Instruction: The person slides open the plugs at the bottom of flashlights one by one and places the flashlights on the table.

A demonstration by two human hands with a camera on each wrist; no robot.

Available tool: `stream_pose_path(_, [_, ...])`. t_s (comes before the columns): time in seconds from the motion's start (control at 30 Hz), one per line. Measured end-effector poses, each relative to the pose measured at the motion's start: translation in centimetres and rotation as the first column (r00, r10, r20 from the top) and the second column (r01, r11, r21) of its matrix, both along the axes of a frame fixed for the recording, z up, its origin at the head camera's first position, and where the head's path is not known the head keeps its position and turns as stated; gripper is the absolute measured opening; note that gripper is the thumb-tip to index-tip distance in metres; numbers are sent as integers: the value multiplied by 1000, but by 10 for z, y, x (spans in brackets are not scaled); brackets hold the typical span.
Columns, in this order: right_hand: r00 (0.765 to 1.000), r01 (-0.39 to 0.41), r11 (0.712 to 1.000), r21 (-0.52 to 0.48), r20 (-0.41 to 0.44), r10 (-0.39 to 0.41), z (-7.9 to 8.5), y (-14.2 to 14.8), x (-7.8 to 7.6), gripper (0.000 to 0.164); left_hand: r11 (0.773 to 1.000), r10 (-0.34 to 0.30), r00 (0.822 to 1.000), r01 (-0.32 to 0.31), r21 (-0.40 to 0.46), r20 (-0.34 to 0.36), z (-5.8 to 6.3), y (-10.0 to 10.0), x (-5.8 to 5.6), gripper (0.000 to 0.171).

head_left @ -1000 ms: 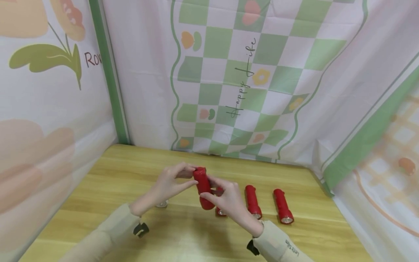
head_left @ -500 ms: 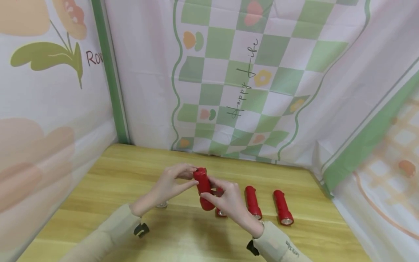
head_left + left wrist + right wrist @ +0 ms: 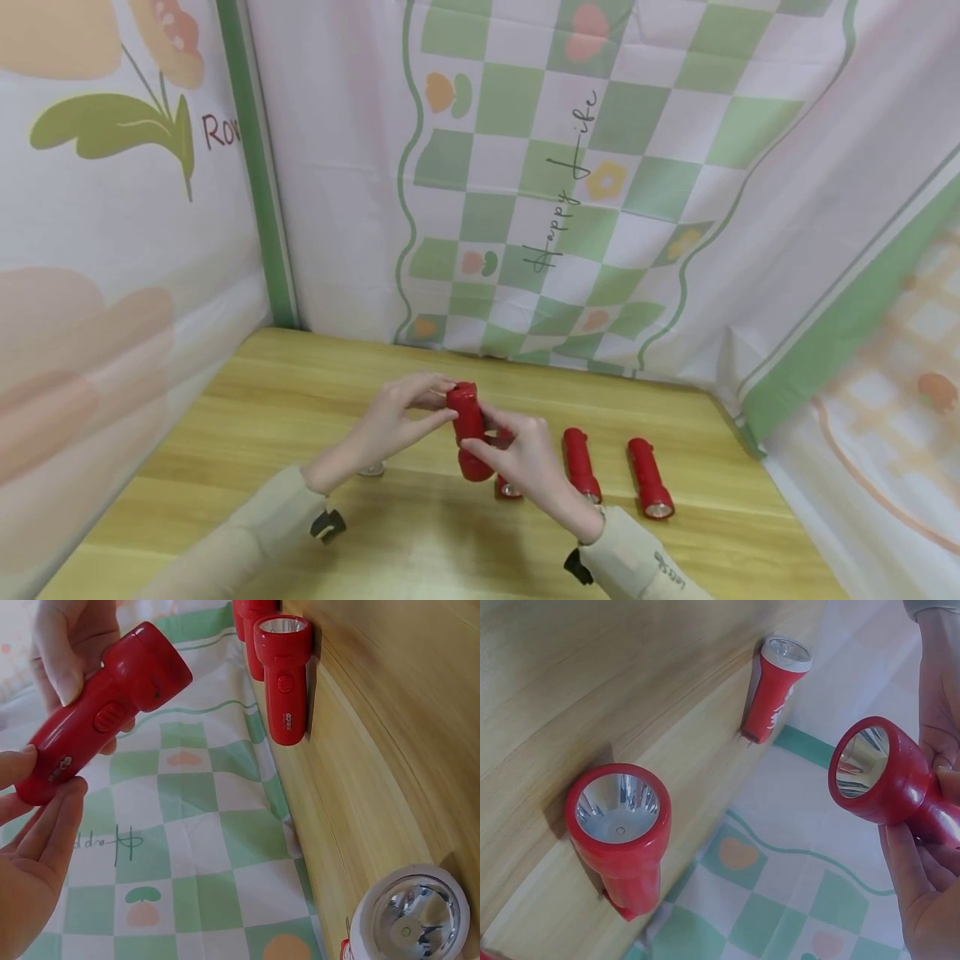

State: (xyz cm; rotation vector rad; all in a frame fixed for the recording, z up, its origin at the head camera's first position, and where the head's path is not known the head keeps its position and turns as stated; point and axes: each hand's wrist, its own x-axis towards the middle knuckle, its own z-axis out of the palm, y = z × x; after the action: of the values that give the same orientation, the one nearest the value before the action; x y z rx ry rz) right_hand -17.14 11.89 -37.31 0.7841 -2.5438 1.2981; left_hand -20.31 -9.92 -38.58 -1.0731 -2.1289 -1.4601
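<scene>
Above the table, a red flashlight is pinched at its tail by the left hand and gripped near its head by the right hand. In the head view, a white-rimmed flashlight at left is mostly hidden by the left arm; a middle flashlight is partly covered by the right hand. Two more flashlights are seen at right.
</scene>
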Motion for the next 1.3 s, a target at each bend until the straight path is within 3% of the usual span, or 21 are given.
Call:
stream_pose_path(0.33, [1000,3,1000,-22,-5,-4,-2,-1,0,49,1000,-9,998,9,8,54,2,3,4,29])
stream_pose_path(0.67, [1000,-12,999,-38,4,12,-4,-4,-1,49,994,108,988,-110,5,106,5,9,9,32])
stream_pose_path(1.0, [1000,-19,998,-62,5,20,-3,-6,-1,48,989,86,981,-105,107,173,7,12,11,30])
stream_pose_path(1.3, [1000,-27,998,-57,13,28,-4,-6,-1,49,988,86,984,-104,111,157,5,11,11,28])
